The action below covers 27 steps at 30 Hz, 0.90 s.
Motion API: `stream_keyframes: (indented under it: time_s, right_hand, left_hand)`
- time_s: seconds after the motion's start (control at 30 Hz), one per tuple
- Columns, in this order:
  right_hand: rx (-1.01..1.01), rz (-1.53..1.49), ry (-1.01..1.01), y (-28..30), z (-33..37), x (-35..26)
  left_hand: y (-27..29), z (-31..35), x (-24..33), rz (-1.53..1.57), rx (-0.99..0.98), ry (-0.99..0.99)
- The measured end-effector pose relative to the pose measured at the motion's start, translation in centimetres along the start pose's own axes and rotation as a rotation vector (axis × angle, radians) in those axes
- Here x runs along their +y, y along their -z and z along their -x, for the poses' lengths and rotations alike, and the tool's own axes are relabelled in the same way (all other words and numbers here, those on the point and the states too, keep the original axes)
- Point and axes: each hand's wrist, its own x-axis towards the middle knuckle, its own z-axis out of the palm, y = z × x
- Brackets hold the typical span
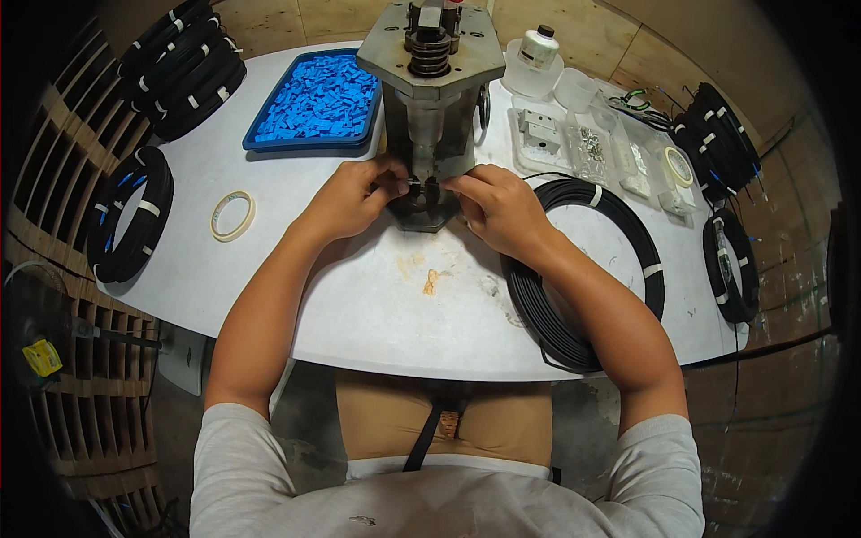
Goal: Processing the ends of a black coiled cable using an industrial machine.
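A grey metal bench press (429, 67) with a coil spring on top stands at the far middle of the table. My left hand (363, 195) reaches its lower jaw from the left, thumb and fingertips pinched together. From the other side my right hand (502, 208) comes to the same jaw, thumb and forefinger closed. What either hand pinches is too small to make out. Dark small parts of the jaw (423, 190) lie between the fingertips. A large coil of black cable (653, 255) lies on the table partly under my right forearm.
A blue tray (254, 142) of small blue pieces stands left of the press, a tape roll (232, 216) nearer. Black cable coils (184, 76) are stacked at both sides. Clear containers (587, 152) of small metal parts and a white bottle (539, 47) stand at the right.
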Motion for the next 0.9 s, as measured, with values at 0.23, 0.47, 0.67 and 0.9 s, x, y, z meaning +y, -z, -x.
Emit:
stream_keyframes:
  time_s: [0.23, 0.47, 0.67, 0.9]
  right_hand:
    - [0.019, 0.006, 0.014, -0.06, 0.05, 0.11]
    - [0.015, 0.015, -0.003, 0.01, 0.02, -0.07]
    - [0.020, 0.019, -0.003, -0.05, -0.01, -0.05]
    - [0.017, 0.027, -0.007, 0.08, -0.02, 0.07]
  left_hand:
    - [-0.09, -0.07, -0.18, 0.002, -0.005, 0.021]
    - [-0.11, -0.05, -0.05, -0.002, -0.007, 0.037]
    - [-0.16, -0.07, -0.14, -0.017, 0.005, 0.018]
    - [-0.11, -0.15, 0.08, -0.039, 0.001, 0.007]
